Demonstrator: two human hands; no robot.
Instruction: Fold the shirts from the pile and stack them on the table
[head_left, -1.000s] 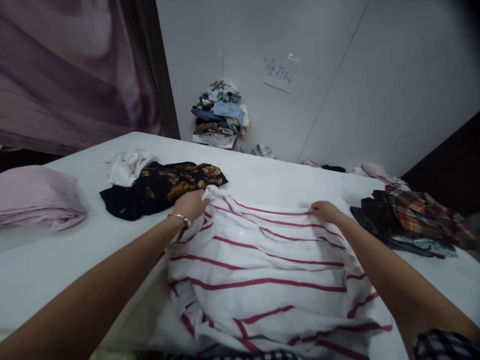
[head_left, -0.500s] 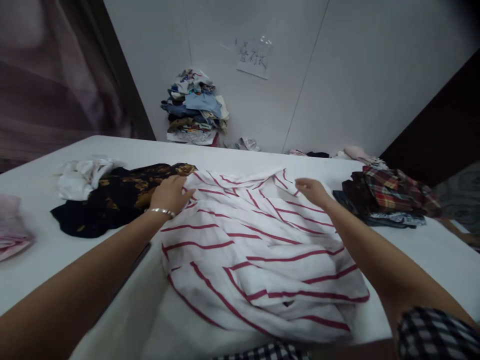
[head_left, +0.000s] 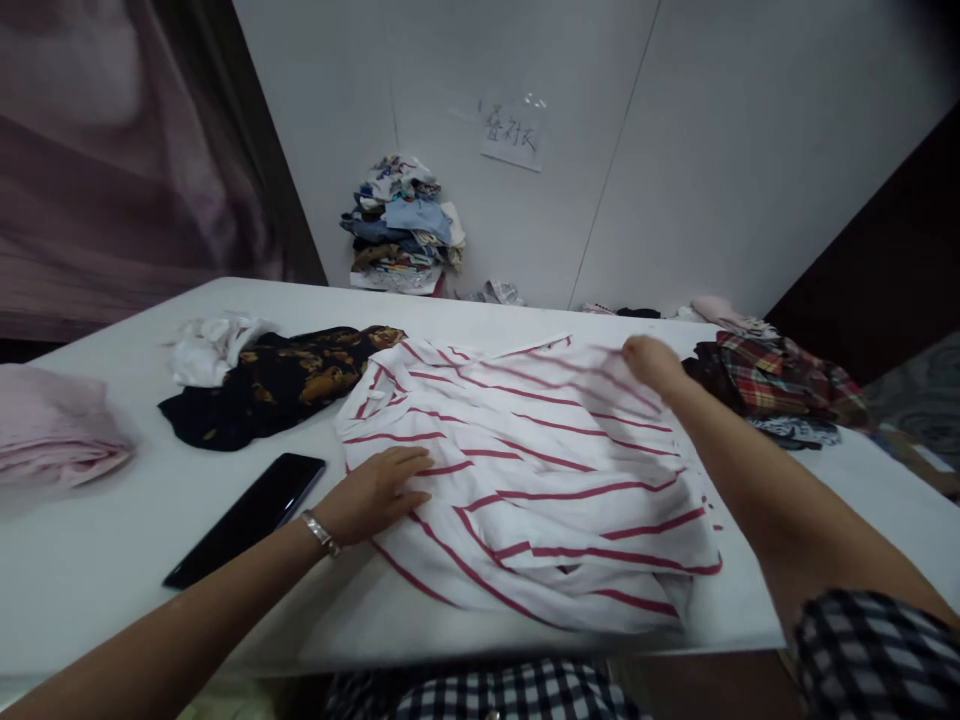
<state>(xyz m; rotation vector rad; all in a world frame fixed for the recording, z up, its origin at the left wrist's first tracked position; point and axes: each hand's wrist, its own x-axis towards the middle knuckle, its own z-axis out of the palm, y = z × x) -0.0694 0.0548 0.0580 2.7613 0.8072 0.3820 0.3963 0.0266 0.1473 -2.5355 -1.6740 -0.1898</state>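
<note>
the white shirt with red stripes (head_left: 540,440) lies rumpled on the white table (head_left: 82,570), its broader span running left to right between the hands. the left hand (head_left: 382,490) rests on its left side, palm down, fingers loosely spread; the right hand (head_left: 651,365) is farther out at the far right corner, fingers closed, seemingly pinching the blurred edge. so the right is nearer the far edge, the left nearer the body. beside the left forearm lies a black smartphone (head_left: 247,520); the plaid garment (head_left: 780,375) sits beyond the right arm
</note>
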